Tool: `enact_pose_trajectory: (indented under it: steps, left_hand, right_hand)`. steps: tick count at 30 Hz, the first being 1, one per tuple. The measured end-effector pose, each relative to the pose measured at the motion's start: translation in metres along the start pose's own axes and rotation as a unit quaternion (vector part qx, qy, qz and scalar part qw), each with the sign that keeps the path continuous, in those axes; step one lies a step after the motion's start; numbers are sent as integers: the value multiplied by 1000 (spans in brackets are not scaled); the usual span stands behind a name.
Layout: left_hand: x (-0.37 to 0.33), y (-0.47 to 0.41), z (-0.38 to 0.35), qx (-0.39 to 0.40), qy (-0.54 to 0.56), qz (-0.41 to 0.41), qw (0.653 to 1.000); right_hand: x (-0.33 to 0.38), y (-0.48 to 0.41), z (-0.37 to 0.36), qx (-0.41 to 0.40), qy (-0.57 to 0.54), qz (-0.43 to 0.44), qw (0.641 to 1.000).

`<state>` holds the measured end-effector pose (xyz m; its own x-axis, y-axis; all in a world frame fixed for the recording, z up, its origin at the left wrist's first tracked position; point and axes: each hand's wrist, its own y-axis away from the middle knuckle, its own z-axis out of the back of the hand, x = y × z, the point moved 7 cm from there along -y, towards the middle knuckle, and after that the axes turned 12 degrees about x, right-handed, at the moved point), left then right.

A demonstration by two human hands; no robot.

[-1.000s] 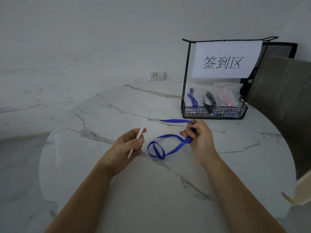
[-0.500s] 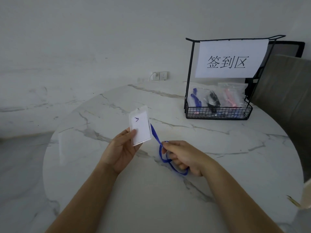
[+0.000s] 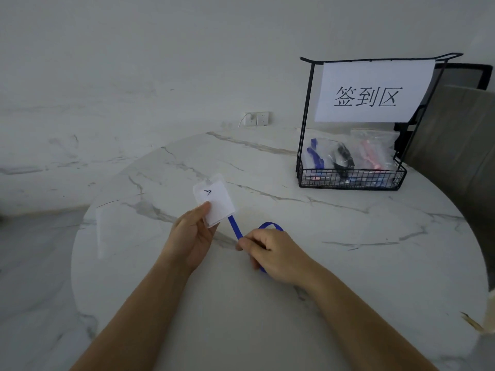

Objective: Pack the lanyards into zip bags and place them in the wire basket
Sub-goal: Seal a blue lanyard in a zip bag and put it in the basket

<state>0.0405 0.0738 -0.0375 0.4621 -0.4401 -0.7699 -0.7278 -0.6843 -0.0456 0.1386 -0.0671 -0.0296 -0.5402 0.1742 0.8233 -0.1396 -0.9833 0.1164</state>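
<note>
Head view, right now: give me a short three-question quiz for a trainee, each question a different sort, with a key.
1. True or false: the left hand holds the white card between thumb and fingers.
2. Multiple choice: the right hand grips A) a pen, B) the blue lanyard strap, C) a zip bag.
3. Short answer: what hangs from the top rail of the wire basket?

Key: 1 true. 2 B. 3 the paper sign.
</note>
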Motion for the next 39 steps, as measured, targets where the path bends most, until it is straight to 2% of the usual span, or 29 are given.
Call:
enact_pose_trajectory:
  steps: [6,12,16,20,22,26,30,32,35,39]
  left_hand:
    - [-4,9,8,-115,-134,-37,984]
    - [-9,10,13,-133,-255,-51,956]
    - [-7,9,2,-78,-325,-67,940]
    - [3,8,-9,11,-314,-31,949]
    - [10,9,-16,64,-288,3,955]
    - [21,17,-33,162,-290,68,941]
    - [29,22,-42,213,-264,104,935]
    - [32,24,-44,234,-250,122,932]
    - [34,25,-46,262,-232,144,926]
    - [34,26,-49,265,-207,145,930]
  right_hand:
    - [14,10,-15,109,-45,5,993]
    - [38,22,-4,109,-145,104,978]
    - [38,22,12,74,-280,136,947]
    - [25,21,41,-15,-463,142,875]
    - [20,24,56,-53,-495,161,852]
    - [2,28,77,-175,-448,102,871]
    - [-20,31,92,-274,-387,24,880]
    - [-24,33,93,-287,-376,12,881]
    - [-18,32,90,-276,-379,44,882]
    - [-19,32,91,-280,-376,42,882]
